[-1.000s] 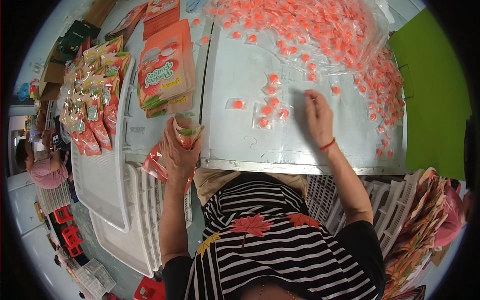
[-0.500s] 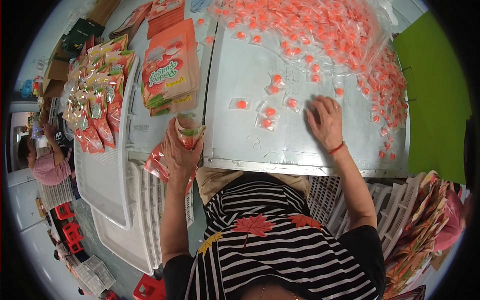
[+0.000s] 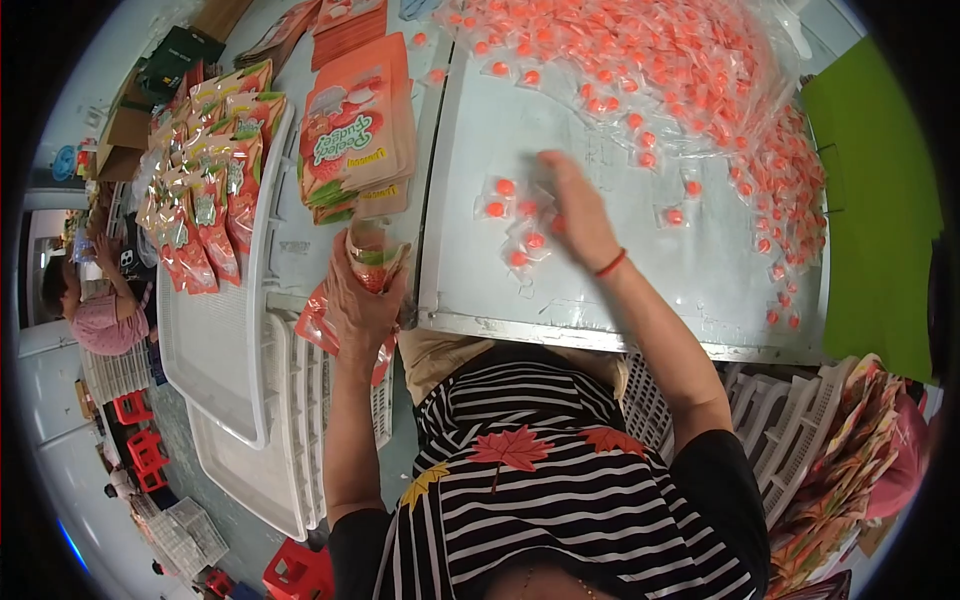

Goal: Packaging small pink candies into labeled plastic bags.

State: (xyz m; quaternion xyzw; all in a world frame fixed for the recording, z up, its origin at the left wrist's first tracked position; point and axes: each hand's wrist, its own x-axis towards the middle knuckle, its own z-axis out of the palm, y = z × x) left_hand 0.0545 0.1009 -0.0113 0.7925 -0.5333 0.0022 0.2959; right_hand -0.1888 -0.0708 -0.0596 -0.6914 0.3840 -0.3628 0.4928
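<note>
My left hand is wrapped round a red printed pouch at the near table edge. The pouch's mouth faces up and gapes, and its lower part hangs below my fingers. Above the table, my right hand is blurred by motion, its fingers stretched out toward the left. Under and beside it lies a small group of clear-wrapped orange-red candies, partly hidden by the hand. Two more wrapped candies lie apart to its right.
A big heap of wrapped candies covers the far right of the table. Flat pouches lie stacked at left, beside a white tray of filled pouches. A green panel borders the right side.
My right hand has swept left from beside the candies to over them, pushing some closer together. My left hand keeps its hold on the pouch. The view has shifted slightly.
</note>
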